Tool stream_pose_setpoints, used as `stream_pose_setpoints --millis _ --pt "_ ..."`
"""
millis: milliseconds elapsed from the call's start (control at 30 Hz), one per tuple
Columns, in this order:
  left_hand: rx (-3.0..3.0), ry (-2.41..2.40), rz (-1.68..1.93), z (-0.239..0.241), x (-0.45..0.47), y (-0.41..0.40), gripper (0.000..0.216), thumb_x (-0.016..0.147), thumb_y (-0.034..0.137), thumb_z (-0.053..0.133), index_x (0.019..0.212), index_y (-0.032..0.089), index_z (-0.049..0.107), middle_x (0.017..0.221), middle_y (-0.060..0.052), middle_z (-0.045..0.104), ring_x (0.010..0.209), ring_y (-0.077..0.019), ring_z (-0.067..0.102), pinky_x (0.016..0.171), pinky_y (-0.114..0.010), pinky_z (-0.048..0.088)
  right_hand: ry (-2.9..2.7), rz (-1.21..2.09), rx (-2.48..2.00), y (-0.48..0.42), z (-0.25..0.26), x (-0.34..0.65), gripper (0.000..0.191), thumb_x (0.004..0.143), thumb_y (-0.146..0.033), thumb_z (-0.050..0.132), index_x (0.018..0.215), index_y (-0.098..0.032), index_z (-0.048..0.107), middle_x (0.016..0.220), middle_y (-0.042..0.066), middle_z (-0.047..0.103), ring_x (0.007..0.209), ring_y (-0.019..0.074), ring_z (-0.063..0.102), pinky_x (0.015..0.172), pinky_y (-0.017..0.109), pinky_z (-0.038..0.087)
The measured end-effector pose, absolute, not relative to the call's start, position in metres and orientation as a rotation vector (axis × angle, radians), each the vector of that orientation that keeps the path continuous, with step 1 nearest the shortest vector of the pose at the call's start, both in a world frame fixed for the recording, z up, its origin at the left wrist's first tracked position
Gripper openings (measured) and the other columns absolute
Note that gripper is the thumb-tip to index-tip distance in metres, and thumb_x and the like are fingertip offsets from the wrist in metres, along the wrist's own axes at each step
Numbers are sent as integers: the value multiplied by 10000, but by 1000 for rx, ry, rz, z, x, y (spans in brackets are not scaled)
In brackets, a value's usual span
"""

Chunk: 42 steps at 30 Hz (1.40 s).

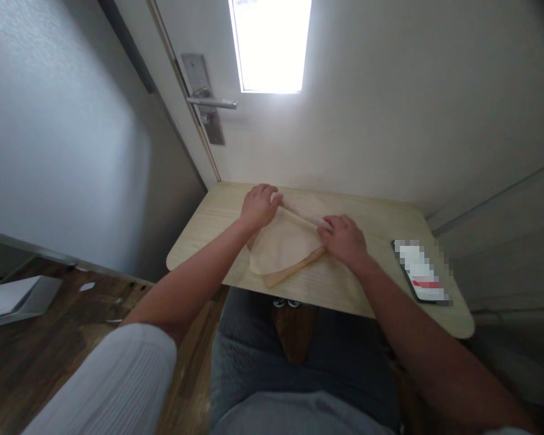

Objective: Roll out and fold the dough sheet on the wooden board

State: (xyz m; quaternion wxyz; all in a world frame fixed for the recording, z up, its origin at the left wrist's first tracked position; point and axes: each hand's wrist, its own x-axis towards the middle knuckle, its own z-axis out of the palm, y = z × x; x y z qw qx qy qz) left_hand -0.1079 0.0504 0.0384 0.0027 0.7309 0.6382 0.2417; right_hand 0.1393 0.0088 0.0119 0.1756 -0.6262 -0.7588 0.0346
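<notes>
A thin cream sheet [283, 244] with a rounded near edge lies on the light wooden table. Along its far side runs a narrow pale strip [301, 212], rolled or folded, stretched between my hands. My left hand [260, 205], closed, grips the strip's left end between thumb and fingers. At the other end, my right hand [343, 237] is closed round the strip, with fingertips partly hidden. A tan strip [294, 269] shows below the sheet's near edge, slanting up toward my right hand; whether it belongs to the sheet I cannot tell.
The small table [358, 290] stands against a white door with a metal lever handle [213, 103] and a bright window [274, 45]. A phone [419, 272], its screen blurred, lies at the table's right. A white box [22, 299] sits on the floor at left.
</notes>
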Motion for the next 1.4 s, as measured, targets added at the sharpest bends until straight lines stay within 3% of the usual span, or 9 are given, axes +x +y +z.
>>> stream_pose_setpoints --millis 233,333,533,733,1167,1400 --pt "2321 1932 557 20 -68 122 416 1021 435 407 1264 179 628 1296 -131 631 1202 -267 574 1032 -404 452 -2327 248 -1703 59 14 145 294 895 -425 605 1073 -237 745 1056 82 691 1019 248 613 880 341 460" --pt "2304 1940 432 6 -63 136 419 1013 432 411 1282 184 614 1309 -144 621 1203 -281 578 1020 -426 461 -2277 338 -1732 83 15 142 402 936 -532 529 1023 -212 756 1007 97 700 975 239 624 880 343 458" --pt "2406 1912 449 -3 -60 147 421 1014 421 375 1234 165 626 1259 -150 634 1177 -288 579 1001 -433 467 -2201 55 -1797 106 1 126 458 998 -457 434 1297 -176 637 1313 169 603 1219 322 513 987 440 412" --pt "2393 1877 362 -6 -60 146 479 1022 460 323 1297 169 586 1317 -158 593 1230 -300 540 1009 -454 457 -2219 -4 -1751 97 -10 120 478 1020 -420 377 1379 -163 561 1468 173 512 1329 337 433 1086 528 332" --pt "2386 1856 308 -4 -66 127 566 1007 517 319 1490 249 439 1523 -109 473 1349 -327 451 1075 -542 398 -2301 69 -1788 69 -8 106 520 1034 -407 291 1458 -178 488 1551 155 446 1428 342 361 1138 661 246" --pt "2420 1803 287 -3 -72 121 581 1015 539 293 1520 276 407 1558 -91 441 1386 -315 425 1115 -523 357 -2346 59 -1783 57 -8 102 553 1042 -410 254 1523 -186 413 1602 144 371 1461 364 324 1140 687 239"
